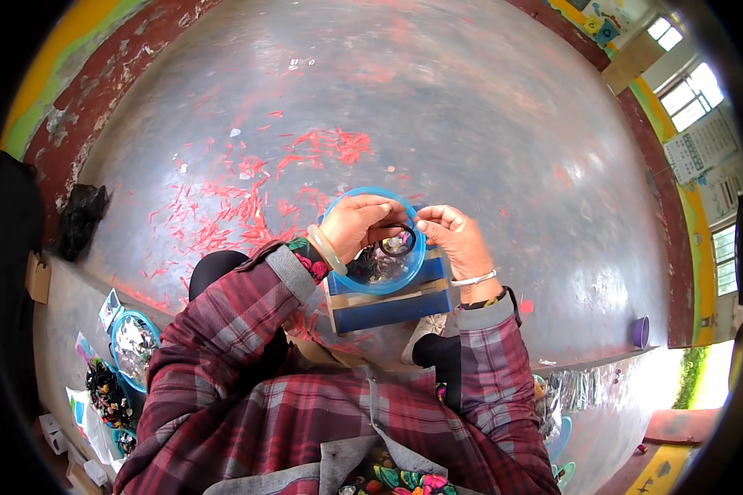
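One black ring [397,255], pinched in the left hand [359,224] over the three o'clock side of a blue basin [377,289], presumably set on the blue stand [392,312] for easy reach; right hand [458,243] at three o'clock, grasp too unclear to tell.

Bright daylight, windows [692,97] blown out; glare on floor [487,124] near its right edge; fisheye bends walls [82,91], rim black.

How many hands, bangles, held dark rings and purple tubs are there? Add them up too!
Hands: 2 (left hand, right hand)
Bangles: 2 (pale bangle, silver bangle)
Held dark ring: 1
Purple tub: 1
Total: 6
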A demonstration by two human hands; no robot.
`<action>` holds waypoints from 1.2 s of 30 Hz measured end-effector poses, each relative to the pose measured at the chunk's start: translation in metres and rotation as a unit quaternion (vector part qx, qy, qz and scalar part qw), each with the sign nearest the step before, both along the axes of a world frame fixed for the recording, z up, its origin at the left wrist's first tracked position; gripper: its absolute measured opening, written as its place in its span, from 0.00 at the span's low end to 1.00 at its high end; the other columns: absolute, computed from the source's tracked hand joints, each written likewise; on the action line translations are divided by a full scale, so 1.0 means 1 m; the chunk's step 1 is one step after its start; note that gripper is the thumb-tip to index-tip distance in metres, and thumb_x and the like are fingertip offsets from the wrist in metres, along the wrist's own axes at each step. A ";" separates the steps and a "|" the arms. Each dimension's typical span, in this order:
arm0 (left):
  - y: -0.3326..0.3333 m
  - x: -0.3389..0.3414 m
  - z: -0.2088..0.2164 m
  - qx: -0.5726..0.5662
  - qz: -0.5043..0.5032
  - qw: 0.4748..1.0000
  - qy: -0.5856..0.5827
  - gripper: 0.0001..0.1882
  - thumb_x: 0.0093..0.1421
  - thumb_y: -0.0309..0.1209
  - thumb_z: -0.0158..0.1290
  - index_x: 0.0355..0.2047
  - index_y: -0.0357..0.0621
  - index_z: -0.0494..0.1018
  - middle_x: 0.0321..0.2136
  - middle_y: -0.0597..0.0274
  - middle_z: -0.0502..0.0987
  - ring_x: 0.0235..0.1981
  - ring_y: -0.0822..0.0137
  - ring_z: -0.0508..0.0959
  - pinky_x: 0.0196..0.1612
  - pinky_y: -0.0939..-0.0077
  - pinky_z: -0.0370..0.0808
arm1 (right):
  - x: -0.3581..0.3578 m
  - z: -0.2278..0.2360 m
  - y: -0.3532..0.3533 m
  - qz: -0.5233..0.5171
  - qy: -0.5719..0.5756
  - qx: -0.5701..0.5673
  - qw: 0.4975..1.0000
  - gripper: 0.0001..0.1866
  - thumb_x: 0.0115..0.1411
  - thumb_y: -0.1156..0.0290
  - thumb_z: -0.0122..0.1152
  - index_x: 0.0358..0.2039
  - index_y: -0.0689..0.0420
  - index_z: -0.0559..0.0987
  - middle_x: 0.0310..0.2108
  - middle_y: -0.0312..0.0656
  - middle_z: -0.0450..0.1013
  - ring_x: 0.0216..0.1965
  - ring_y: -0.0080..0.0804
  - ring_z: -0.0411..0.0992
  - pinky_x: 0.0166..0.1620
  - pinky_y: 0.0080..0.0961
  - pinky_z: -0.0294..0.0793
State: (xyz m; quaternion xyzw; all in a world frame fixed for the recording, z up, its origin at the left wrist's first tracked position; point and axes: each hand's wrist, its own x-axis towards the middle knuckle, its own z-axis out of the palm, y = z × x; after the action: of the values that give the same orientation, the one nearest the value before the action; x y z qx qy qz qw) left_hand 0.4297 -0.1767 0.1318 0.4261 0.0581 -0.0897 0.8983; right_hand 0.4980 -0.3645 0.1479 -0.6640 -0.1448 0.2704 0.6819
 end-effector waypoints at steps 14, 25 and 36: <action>-0.003 -0.002 0.000 0.050 -0.028 0.998 -0.001 0.12 0.59 0.28 0.47 0.41 0.34 0.71 0.39 0.55 0.75 0.40 0.68 0.75 0.44 0.78 0.73 | -0.003 -0.016 0.006 -0.041 0.000 0.019 0.999 0.07 0.51 0.70 0.62 0.28 0.60 0.78 0.22 0.32 0.72 0.23 0.16 0.66 0.27 0.13 0.65; -0.002 -0.003 -0.001 0.079 -0.050 0.995 0.022 0.13 0.61 0.29 0.44 0.39 0.30 0.71 0.36 0.52 0.75 0.34 0.67 0.77 0.37 0.80 0.77 | -0.007 -0.010 0.007 0.000 0.003 0.038 0.999 0.10 0.54 0.75 0.57 0.37 0.63 0.77 0.28 0.34 0.74 0.28 0.17 0.69 0.32 0.15 0.68; 0.002 -0.006 0.005 0.013 -0.061 0.997 0.041 0.13 0.62 0.28 0.42 0.41 0.31 0.69 0.38 0.52 0.74 0.38 0.65 0.76 0.39 0.76 0.77 | -0.009 -0.007 0.006 -0.009 -0.023 0.069 0.997 0.07 0.51 0.80 0.54 0.30 0.62 0.80 0.26 0.33 0.73 0.26 0.17 0.68 0.32 0.14 0.66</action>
State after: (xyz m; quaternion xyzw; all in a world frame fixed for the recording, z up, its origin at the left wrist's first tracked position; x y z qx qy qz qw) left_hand 0.4240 -0.1750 0.1365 0.4365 0.0701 -0.1605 0.8825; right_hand 0.4888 -0.3585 0.1408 -0.6224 -0.1732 0.2382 0.7251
